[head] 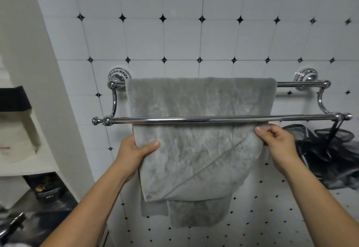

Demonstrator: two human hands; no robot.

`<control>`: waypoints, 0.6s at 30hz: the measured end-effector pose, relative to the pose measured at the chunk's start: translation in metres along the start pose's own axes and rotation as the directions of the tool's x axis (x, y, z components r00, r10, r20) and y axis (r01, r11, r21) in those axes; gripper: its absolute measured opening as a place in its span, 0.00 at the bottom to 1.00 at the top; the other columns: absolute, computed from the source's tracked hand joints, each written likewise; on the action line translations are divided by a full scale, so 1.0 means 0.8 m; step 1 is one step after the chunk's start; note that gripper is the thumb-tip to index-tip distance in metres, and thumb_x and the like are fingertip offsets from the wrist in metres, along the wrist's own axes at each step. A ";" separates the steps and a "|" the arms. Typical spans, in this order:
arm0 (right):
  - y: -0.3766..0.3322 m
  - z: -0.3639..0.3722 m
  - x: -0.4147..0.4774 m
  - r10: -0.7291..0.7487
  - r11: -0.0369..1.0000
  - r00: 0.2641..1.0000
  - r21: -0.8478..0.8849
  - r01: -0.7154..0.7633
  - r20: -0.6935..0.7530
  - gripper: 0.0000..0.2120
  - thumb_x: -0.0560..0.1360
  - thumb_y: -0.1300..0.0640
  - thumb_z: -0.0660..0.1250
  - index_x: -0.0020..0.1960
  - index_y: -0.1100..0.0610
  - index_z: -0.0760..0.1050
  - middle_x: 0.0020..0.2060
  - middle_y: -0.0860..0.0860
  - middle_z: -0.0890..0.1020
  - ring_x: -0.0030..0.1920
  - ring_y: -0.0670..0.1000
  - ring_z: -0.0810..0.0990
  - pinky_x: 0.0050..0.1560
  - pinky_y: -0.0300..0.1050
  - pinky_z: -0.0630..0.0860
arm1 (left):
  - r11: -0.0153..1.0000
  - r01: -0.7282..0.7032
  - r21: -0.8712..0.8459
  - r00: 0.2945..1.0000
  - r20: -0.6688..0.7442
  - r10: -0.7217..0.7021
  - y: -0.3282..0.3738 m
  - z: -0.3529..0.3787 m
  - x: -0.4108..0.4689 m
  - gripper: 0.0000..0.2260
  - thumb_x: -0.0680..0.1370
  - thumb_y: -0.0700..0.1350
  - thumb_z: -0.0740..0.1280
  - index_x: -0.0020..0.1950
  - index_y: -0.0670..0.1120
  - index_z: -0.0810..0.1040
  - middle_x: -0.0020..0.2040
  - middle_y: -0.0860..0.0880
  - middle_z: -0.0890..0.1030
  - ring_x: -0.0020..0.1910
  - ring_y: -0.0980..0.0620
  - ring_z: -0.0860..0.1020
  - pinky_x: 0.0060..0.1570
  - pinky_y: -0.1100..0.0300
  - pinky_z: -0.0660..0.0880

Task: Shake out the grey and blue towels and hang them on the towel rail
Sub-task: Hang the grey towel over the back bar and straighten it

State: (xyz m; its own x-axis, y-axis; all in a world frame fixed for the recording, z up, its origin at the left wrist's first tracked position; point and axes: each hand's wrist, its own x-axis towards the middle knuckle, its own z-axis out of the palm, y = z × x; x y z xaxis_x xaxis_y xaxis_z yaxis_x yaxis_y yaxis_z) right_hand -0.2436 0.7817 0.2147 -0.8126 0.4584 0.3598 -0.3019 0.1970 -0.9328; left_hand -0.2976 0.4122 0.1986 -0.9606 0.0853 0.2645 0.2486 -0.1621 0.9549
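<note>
Over the back bar of the towel rail (213,119) hangs the grey towel (194,159), so that half seems nearly done. Below the front bar the left hand (134,149) grips its left edge and the right hand (277,143) pinches its right edge. No blue towel is visible; it probably remains to do.

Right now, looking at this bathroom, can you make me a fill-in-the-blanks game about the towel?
The towel on the rail is ____ in colour.
It passes ____ the rail's front bar.
The left hand and the right hand both hold the ____.
The black mesh puff hangs by the rail's ____ end.
Missing words: grey, behind, towel, right.
</note>
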 end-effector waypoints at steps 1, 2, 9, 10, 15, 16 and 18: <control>0.005 -0.002 -0.003 -0.003 1.000 1.000 0.001 0.003 0.004 0.16 0.69 0.49 0.73 0.41 0.63 0.79 0.29 0.46 0.82 0.31 0.43 0.79 0.38 0.38 0.78 | 1.000 0.012 0.018 1.000 -0.022 -0.012 0.001 0.001 -0.001 0.11 0.67 0.36 0.77 0.48 0.40 0.83 0.44 0.45 0.87 0.43 0.47 0.85 0.42 0.56 0.82; 0.015 -0.007 -0.006 0.002 1.000 1.000 0.001 -0.002 -0.004 0.17 0.71 0.53 0.72 0.42 0.68 0.76 0.29 0.47 0.81 0.32 0.44 0.78 0.38 0.38 0.76 | 0.999 0.029 0.019 0.999 -0.046 -0.028 0.000 0.000 -0.002 0.08 0.69 0.34 0.75 0.47 0.40 0.83 0.43 0.45 0.87 0.42 0.47 0.85 0.42 0.56 0.82; 0.067 -0.031 -0.053 0.162 0.984 0.987 -0.078 -0.161 0.009 0.22 0.69 0.48 0.73 0.34 0.66 0.71 0.30 0.61 0.72 0.34 0.53 0.71 0.44 0.49 0.69 | 0.986 0.161 0.038 0.985 -0.068 -0.158 -0.049 -0.025 -0.028 0.10 0.70 0.33 0.74 0.50 0.37 0.82 0.45 0.42 0.86 0.45 0.43 0.85 0.43 0.54 0.83; 0.074 -0.032 -0.058 0.174 0.981 0.985 -0.085 -0.172 0.018 0.19 0.72 0.52 0.72 0.33 0.65 0.70 0.28 0.56 0.72 0.33 0.51 0.72 0.44 0.48 0.69 | 0.983 0.179 0.046 0.982 -0.062 -0.176 -0.054 -0.026 -0.033 0.10 0.70 0.34 0.74 0.51 0.37 0.82 0.46 0.42 0.86 0.45 0.43 0.85 0.44 0.53 0.82; 0.097 -0.029 -0.078 0.236 0.962 0.970 -0.157 -0.226 0.052 0.16 0.75 0.60 0.70 0.32 0.60 0.68 0.22 0.46 0.67 0.26 0.44 0.67 0.40 0.46 0.66 | 0.963 0.265 0.057 0.963 -0.065 -0.261 -0.074 -0.032 -0.045 0.09 0.71 0.34 0.74 0.51 0.36 0.82 0.45 0.41 0.86 0.46 0.40 0.85 0.44 0.51 0.81; 0.096 -0.028 -0.080 0.250 0.958 0.967 -0.162 -0.238 0.059 0.17 0.75 0.60 0.70 0.32 0.60 0.68 0.22 0.45 0.68 0.27 0.45 0.68 0.41 0.47 0.67 | 0.961 0.270 0.060 0.961 -0.071 -0.266 -0.075 -0.032 -0.045 0.09 0.71 0.35 0.74 0.51 0.36 0.82 0.45 0.41 0.86 0.46 0.40 0.85 0.45 0.51 0.81; 0.092 -0.023 -0.081 0.273 0.952 0.958 -0.166 -0.257 0.086 0.15 0.76 0.60 0.69 0.33 0.59 0.67 0.22 0.45 0.72 0.29 0.48 0.72 0.43 0.48 0.71 | 0.962 0.265 0.062 0.962 -0.092 -0.259 -0.076 -0.032 -0.045 0.09 0.72 0.35 0.73 0.51 0.37 0.82 0.45 0.41 0.86 0.46 0.40 0.84 0.46 0.50 0.81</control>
State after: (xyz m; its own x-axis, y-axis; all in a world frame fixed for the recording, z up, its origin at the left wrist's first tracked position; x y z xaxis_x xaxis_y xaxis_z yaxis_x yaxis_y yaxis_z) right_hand -0.2038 0.7822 0.1230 -0.9039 0.4185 0.0881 0.0036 0.2135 -0.9769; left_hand -0.2812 0.3940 0.1280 -0.9994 0.0334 -0.0051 -0.0075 -0.0720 0.9974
